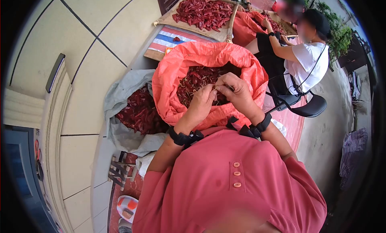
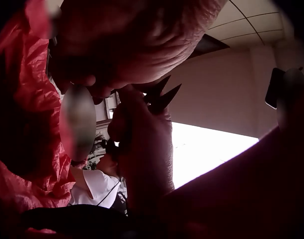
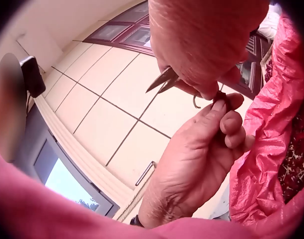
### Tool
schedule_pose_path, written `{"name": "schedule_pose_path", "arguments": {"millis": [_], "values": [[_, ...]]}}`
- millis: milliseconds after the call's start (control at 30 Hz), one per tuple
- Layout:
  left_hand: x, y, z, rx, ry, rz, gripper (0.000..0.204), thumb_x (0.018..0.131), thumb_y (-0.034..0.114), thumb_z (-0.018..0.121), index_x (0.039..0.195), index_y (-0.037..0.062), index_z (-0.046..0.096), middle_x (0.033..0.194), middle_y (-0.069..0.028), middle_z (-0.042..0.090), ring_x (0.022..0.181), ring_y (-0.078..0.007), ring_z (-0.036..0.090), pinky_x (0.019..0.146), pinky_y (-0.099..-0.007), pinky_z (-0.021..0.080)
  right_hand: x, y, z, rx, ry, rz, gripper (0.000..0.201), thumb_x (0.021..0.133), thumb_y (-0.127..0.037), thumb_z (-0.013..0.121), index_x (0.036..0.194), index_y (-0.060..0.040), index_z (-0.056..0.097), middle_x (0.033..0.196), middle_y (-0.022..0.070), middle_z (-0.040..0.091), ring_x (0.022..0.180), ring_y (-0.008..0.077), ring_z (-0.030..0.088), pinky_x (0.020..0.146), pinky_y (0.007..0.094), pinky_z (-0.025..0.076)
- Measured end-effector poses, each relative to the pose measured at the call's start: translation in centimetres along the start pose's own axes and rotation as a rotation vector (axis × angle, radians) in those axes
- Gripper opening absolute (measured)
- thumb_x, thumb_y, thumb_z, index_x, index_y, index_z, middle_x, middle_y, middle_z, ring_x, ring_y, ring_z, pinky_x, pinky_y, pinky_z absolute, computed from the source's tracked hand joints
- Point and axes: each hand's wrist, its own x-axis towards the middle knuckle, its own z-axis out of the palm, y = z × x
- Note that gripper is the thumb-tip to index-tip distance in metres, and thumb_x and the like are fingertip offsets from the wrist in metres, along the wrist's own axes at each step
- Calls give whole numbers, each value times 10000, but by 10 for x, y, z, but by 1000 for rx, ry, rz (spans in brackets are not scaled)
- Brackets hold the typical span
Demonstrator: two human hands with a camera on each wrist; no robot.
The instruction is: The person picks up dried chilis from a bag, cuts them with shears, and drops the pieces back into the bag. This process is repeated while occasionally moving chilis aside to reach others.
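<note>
My left hand (image 1: 202,100) pinches a small dark red dried chili (image 3: 220,97) between thumb and fingertips, above the open red sack (image 1: 167,86). Close against it, my right hand (image 1: 237,92) grips a pair of scissors (image 3: 163,80), its fingertips at the chili's end. Two pointed blades stick out of that hand, slightly apart, facing away from the chili; the handles are hidden in the palm. A thin curved stem (image 3: 196,102) shows by the right fingertips. Inside the sack lie dried chilies (image 1: 197,78) mixed with pale stem bits.
A grey-white sack (image 1: 116,96) of dried chilies stands at the left. Beyond the red sack, a woven tray (image 1: 177,20) bears more chilies over a striped cloth (image 1: 163,40). A seated person (image 1: 309,58) in white works at the right, beside a black chair (image 1: 311,106).
</note>
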Motion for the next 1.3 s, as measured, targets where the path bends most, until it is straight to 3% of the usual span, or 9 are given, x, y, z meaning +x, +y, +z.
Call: {"name": "schedule_pose_path", "arguments": {"millis": [33,133,167,267,400,500,933,1167,1300], "values": [[-1,1,4,-19,16,-20,186,962,157,475,973,-22,523,750,-185,560,720,-327,575,669,-422,445,-2,-1,-1,-229,18,-159,99,851,-2,636,922,-32,574,851,26,580,690,157,587,606,229,467],[-6,5,17,-76,8,-92,185,964,159,465,932,-17,511,680,-170,534,642,-317,565,598,-414,426,-11,-15,-13,-383,-104,-74,158,808,22,654,931,-19,564,896,68,571,755,242,620,677,268,505],[-6,9,18,-91,-23,-116,186,964,162,463,928,-14,509,669,-166,525,625,-313,557,587,-406,422,-14,-3,-9,-270,6,-105,86,859,-13,629,915,-35,567,839,41,569,634,173,574,576,242,468],[-6,15,27,-112,-47,-67,199,964,181,472,913,-9,498,643,-149,500,584,-289,527,562,-381,412,-27,-3,-25,556,1,502,78,896,-101,624,915,-78,553,725,14,561,518,106,499,456,233,382],[-9,27,36,-110,-135,-71,223,963,209,490,905,-5,498,661,-151,486,590,-263,502,564,-365,411,-42,0,-44,903,-11,657,88,916,-140,617,917,-73,560,669,-6,519,458,50,387,429,197,308],[-10,22,52,-117,-144,-15,223,985,212,478,888,12,503,632,-29,408,576,-118,390,538,-283,352,-60,10,-51,1146,15,771,74,920,-135,608,950,-87,560,657,-39,486,448,42,362,423,204,286],[-33,32,107,-411,-256,-263,238,1003,231,463,988,25,581,666,43,410,616,-47,374,556,-206,321,-136,54,-65,1940,26,1147,147,1003,-169,463,998,-57,557,663,-43,497,430,-3,331,434,179,298],[-44,25,114,-539,-320,-354,264,1011,248,436,1012,26,579,672,42,433,616,-49,394,585,-194,333,-152,68,-63,2201,-197,1045,204,1011,-197,437,988,-27,548,677,-13,511,436,4,355,436,175,337],[-61,26,108,-453,-328,-411,260,1009,231,427,1082,33,580,711,25,507,642,-58,461,612,-197,386,-148,57,-70,1830,-147,1001,114,963,-173,540,995,-64,552,792,-20,542,492,8,393,423,164,314]]}}
